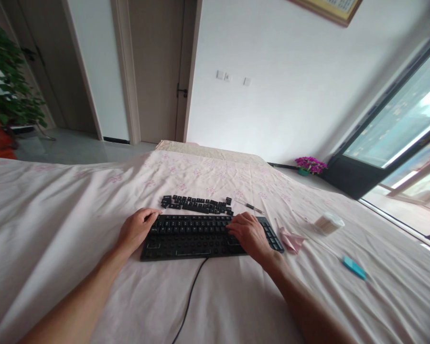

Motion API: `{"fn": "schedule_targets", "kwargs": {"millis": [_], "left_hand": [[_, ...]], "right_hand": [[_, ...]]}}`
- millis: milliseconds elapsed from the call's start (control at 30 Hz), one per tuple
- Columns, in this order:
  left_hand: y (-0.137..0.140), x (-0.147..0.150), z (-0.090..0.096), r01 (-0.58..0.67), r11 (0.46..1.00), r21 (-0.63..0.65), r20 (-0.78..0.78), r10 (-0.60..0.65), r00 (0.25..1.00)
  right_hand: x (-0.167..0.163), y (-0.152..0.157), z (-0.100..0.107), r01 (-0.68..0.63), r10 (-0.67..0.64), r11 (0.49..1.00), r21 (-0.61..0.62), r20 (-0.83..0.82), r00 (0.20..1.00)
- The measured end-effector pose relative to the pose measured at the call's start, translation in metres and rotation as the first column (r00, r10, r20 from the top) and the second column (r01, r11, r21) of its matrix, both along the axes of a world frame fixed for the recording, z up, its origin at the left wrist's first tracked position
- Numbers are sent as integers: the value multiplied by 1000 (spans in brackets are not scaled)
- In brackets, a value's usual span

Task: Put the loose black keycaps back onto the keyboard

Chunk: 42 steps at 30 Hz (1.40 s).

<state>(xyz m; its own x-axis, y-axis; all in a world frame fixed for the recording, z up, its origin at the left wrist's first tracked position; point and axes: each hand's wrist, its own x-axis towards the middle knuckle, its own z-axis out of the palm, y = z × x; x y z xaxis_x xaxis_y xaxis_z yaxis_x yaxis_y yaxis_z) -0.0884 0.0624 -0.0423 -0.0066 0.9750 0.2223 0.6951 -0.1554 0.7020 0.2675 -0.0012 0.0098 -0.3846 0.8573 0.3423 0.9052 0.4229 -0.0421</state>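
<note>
A black keyboard point(193, 241) lies on the bedspread in front of me. Its upper rows carry keycaps, while the lower rows nearer me are bare. My left hand point(138, 228) grips the keyboard's upper left corner with bent fingers. Over the right part of the upper key rows is my right hand point(249, 234), fingers bent and drawn together against the keys; whatever is between the fingertips is hidden. Just beyond the keyboard, loose black keycaps point(200, 206) lie in rough rows, among them a long space bar point(195, 208).
Right of the keycaps lies a thin tool with a dark handle point(250, 206). A pink cloth point(291, 240), a clear pack of cotton swabs point(328, 224) and a turquoise object point(354, 267) rest farther right. A black cable point(189, 298) runs from the keyboard toward me across the wrinkled bedspread point(243, 301).
</note>
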Motion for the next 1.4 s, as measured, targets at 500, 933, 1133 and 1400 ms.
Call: {"fn": "schedule_targets", "kwargs": {"millis": [500, 933, 1133, 1400], "left_hand": [[0, 1, -1, 5, 1000, 9, 6, -5, 1000], [-2, 1, 1, -3, 1000, 7, -6, 3, 1000], [-2, 2, 4, -9, 1000, 3, -11, 9, 1000], [-2, 2, 3, -6, 1000, 2, 0, 6, 1000]], "right_hand": [[1, -1, 1, 11, -11, 1000, 11, 59, 998], [1, 0, 0, 5, -4, 1000, -8, 53, 999], [-5, -4, 1, -14, 11, 999, 36, 75, 997], [-14, -22, -1, 68, -70, 998, 20, 147, 987]]}}
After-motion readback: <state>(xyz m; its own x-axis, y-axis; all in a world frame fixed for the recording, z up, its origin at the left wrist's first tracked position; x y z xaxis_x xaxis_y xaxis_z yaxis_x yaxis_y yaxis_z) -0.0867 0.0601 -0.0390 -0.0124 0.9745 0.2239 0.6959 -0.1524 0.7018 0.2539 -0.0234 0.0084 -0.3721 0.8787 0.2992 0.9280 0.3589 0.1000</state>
